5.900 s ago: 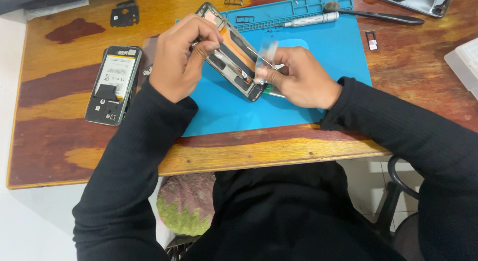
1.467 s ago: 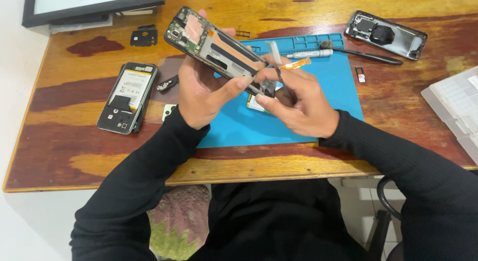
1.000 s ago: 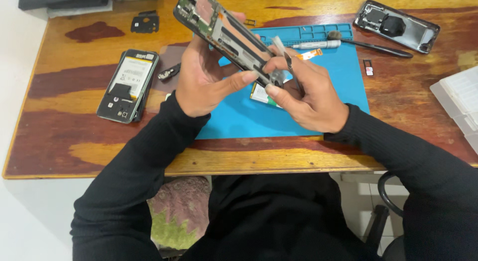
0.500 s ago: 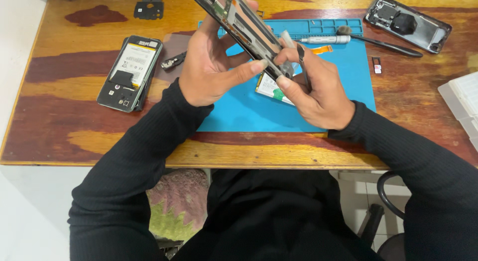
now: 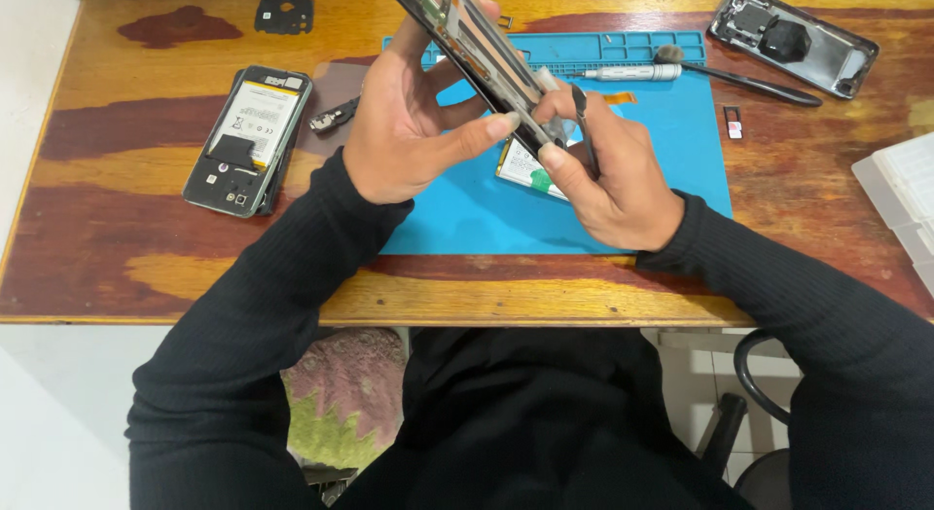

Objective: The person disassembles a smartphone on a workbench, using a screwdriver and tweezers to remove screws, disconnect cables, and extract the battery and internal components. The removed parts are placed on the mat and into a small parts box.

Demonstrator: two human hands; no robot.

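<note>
Head view: left hand (image 5: 404, 130) grips phone frame (image 5: 477, 53), right hand (image 5: 613, 179) pinches tweezers (image 5: 582, 126).

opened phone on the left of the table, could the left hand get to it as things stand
Probably not freely: the left hand grips the phone frame above the blue mat. The opened phone lies uncovered beside it, so the path is clear.

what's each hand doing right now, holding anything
Left hand: closed around the opened phone frame, held tilted above the blue mat.
Right hand: closed on a thin dark tool, its tip at the frame.
</note>
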